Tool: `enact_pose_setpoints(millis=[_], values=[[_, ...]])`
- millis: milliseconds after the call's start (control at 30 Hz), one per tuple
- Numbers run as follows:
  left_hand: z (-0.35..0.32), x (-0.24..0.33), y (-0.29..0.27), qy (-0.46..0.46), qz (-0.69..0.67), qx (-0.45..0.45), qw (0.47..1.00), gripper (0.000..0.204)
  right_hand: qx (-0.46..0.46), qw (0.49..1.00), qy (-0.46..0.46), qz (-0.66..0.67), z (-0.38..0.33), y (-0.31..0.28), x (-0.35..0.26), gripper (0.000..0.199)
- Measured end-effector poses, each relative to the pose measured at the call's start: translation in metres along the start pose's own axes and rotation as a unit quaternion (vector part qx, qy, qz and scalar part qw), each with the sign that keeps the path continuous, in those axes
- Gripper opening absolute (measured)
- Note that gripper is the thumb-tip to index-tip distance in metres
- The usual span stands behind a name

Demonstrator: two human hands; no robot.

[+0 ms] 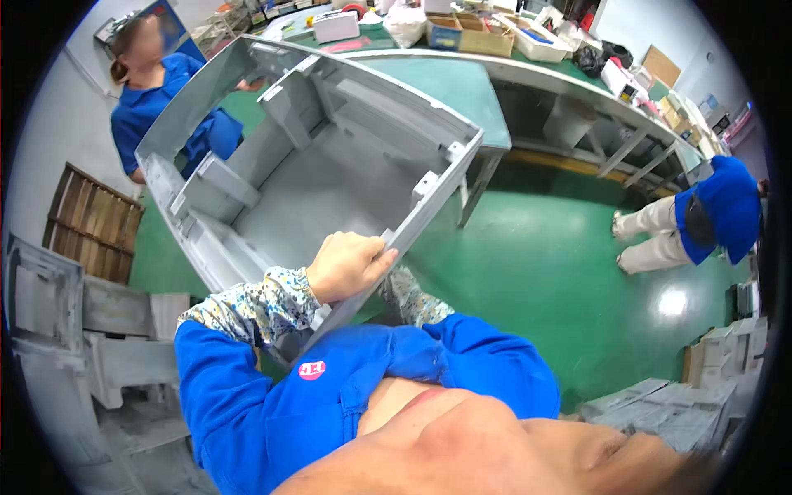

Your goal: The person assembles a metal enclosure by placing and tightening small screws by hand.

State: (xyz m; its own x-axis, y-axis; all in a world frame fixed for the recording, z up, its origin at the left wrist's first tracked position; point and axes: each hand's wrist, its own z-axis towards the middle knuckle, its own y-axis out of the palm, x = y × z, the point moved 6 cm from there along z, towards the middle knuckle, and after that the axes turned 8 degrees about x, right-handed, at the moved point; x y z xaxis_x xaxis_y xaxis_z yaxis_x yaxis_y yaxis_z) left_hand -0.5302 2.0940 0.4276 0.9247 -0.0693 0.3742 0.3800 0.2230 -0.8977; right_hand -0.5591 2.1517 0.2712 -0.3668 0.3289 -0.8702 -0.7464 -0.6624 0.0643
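Note:
A large grey plastic housing (313,186), open like a deep tray with ribs and brackets inside, is tilted in front of me. My left hand (351,266) is closed round its near right rim, fingers curled over the edge. My right forearm in a patterned sleeve (412,299) reaches under the housing's near side. The right hand itself is hidden behind it. A long opening runs through the housing's far left wall, and a co-worker in blue (177,103) stands beyond it, one hand (249,85) showing close to the far wall.
A green-topped table (458,95) stands just behind the housing; a long bench (569,78) with boxes runs along the back. Grey plastic parts are stacked at left (124,363) and lower right (660,404). A wooden pallet (95,221) leans left. Another person (709,214) bends at right.

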Motion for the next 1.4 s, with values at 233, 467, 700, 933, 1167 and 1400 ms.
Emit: enact_pose_setpoints(millis=[233, 467, 700, 933, 1167, 1400], values=[[0.107, -0.001, 0.036, -0.119, -0.082, -0.053, 0.988, 0.036, -0.104, 0.989, 0.103, -0.012, -0.013, -0.077, 0.069, 0.073], [0.196, -0.003, 0.082, -0.181, -0.06, 0.027, 0.981, 0.04, 0.065, 0.592, 0.493, 0.635, -0.012, -0.15, 0.116, 0.066], [0.257, -0.014, 0.117, -0.247, 0.012, 0.07, 0.966, 0.043, -0.054, 0.598, 0.623, 0.501, -0.031, -0.239, 0.106, 0.074], [0.321, -0.03, 0.105, -0.337, -0.007, 0.138, 0.931, 0.044, -0.139, 0.791, 0.549, 0.232, 0.041, -0.375, 0.106, 0.049], [0.324, -0.043, 0.068, -0.363, -0.066, 0.116, 0.922, 0.042, 0.004, 0.949, 0.317, 0.003, 0.24, -0.402, 0.07, 0.053], [0.347, -0.05, 0.058, -0.362, -0.091, 0.11, 0.921, 0.039, -0.132, 0.975, 0.159, -0.076, 0.349, -0.332, 0.063, 0.084]])
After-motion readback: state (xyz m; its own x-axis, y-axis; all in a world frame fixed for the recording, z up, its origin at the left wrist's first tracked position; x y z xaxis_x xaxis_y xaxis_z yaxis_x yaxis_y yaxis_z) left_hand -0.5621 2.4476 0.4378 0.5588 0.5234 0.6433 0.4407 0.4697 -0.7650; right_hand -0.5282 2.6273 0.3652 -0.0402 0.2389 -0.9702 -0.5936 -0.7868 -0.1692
